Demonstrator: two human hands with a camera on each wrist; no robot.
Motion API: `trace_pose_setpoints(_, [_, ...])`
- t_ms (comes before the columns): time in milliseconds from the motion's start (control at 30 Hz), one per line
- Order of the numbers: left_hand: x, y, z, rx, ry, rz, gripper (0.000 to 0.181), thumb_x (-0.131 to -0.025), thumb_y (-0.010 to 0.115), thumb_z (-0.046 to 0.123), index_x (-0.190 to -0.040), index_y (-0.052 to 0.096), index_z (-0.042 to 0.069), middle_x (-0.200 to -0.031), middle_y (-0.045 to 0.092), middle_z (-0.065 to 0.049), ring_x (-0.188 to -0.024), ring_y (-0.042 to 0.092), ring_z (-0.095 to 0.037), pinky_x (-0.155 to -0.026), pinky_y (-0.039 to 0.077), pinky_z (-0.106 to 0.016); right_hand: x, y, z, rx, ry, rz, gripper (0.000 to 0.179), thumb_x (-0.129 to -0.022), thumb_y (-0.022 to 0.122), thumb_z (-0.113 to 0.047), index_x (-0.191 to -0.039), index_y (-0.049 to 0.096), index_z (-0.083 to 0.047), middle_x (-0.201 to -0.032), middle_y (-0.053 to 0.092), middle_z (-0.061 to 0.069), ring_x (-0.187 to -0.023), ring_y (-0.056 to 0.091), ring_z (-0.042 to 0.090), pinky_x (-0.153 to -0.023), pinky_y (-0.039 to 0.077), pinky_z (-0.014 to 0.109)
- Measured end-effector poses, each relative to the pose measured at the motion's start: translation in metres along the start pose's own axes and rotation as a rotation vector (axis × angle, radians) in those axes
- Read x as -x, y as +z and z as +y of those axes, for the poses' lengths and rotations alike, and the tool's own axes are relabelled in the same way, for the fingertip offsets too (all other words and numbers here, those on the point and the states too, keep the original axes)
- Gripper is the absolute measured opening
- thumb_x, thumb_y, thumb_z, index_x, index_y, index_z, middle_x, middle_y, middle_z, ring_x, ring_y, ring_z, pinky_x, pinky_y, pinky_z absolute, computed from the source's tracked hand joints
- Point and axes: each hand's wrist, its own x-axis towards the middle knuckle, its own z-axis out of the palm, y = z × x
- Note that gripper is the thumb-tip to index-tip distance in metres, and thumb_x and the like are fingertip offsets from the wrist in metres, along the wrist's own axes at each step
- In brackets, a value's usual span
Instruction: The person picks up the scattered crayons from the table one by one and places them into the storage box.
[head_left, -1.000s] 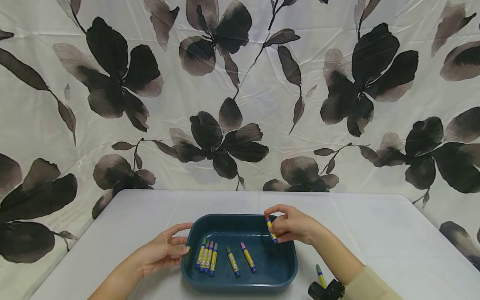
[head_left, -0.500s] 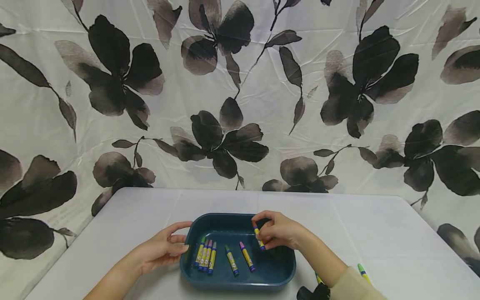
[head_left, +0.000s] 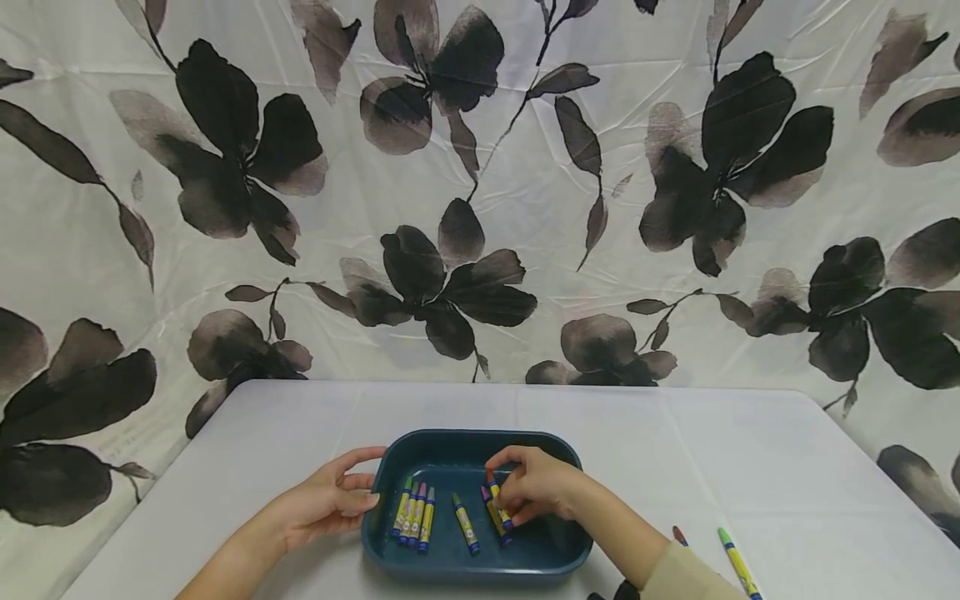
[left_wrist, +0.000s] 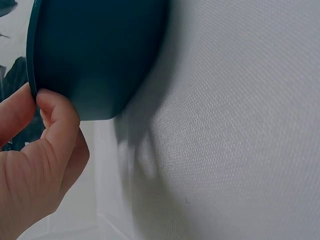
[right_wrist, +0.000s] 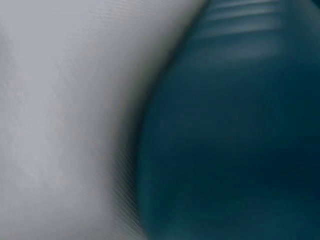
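A dark teal plastic tray [head_left: 480, 565] stands on the white table. My left hand [head_left: 322, 504] pinches its left rim between thumb and fingers; the left wrist view shows this hand [left_wrist: 50, 150] at the edge of the tray [left_wrist: 100, 55]. Over the right half of the tray, my right hand [head_left: 543, 487] holds an orange-red crayon [head_left: 499, 502] with a yellow wrapper. That crayon overlaps a pink-purple crayon [head_left: 491, 517] lying in the tray. A dark green crayon [head_left: 465, 525] lies left of these. Several crayons [head_left: 414, 515] sit side by side near the left wall.
On the table to the right lie a light green crayon [head_left: 738, 562] and a brown-tipped crayon [head_left: 679, 535], partly hidden by the sleeve [head_left: 686, 575]. A floral cloth [head_left: 480, 192] hangs behind the table. Blurred tray wall [right_wrist: 230, 140] and tabletop [right_wrist: 60, 120] fill the right wrist view.
My right hand has moved left and down from the tray's right rim, carrying the orange-red crayon to the pink-purple one. My left hand keeps its place. Crayons on the right have come into view.
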Motion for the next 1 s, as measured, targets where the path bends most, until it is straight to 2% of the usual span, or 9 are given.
trace_pose_setpoints(300, [-0.002,0.000,-0.003,0.016,0.011,-0.006,0.071,-0.087,0.055,-0.009,-0.146,0.017,0.006,-0.105,0.055,-0.009,-0.087,0.057,-0.017,-0.074,0.051,-0.030,-0.004,0.006,0.008,0.009,0.045,-0.002,0.047,-0.074,0.064,0.006,-0.118,0.054,-0.004,-0.072,0.056,0.006,-0.057,0.052,0.013,-0.050,0.050,0.021])
trace_pose_setpoints(533, [0.000,-0.001,-0.002,0.002,0.013,-0.009,0.072,-0.087,0.055,-0.008,-0.146,0.016,0.005,-0.104,0.055,-0.008,-0.085,0.058,-0.016,-0.073,0.051,-0.029,-0.004,0.004,0.008,0.008,0.038,0.007,0.045,-0.077,0.061,0.007,-0.120,0.053,-0.003,-0.074,0.060,0.008,-0.057,0.055,0.014,-0.050,0.050,0.022])
trace_pose_setpoints(800, [0.000,0.000,-0.005,0.017,0.016,-0.022,0.070,-0.088,0.055,-0.008,-0.145,0.018,0.006,-0.103,0.054,-0.008,-0.086,0.058,-0.016,-0.074,0.052,-0.029,0.006,-0.009,-0.002,-0.023,-0.007,0.005,0.048,-0.078,0.062,0.004,-0.124,0.048,0.002,-0.076,0.062,0.008,-0.059,0.057,0.014,-0.054,0.052,0.025])
trace_pose_setpoints(1000, [0.000,0.001,-0.002,-0.010,0.005,0.008,0.072,-0.087,0.057,-0.006,-0.146,0.017,0.005,-0.102,0.055,-0.008,-0.084,0.057,-0.016,-0.072,0.050,-0.028,0.017,-0.028,-0.012,-0.021,-0.052,-0.003,0.051,-0.078,0.062,0.002,-0.127,0.045,0.005,-0.079,0.062,0.009,-0.061,0.058,0.014,-0.057,0.053,0.027])
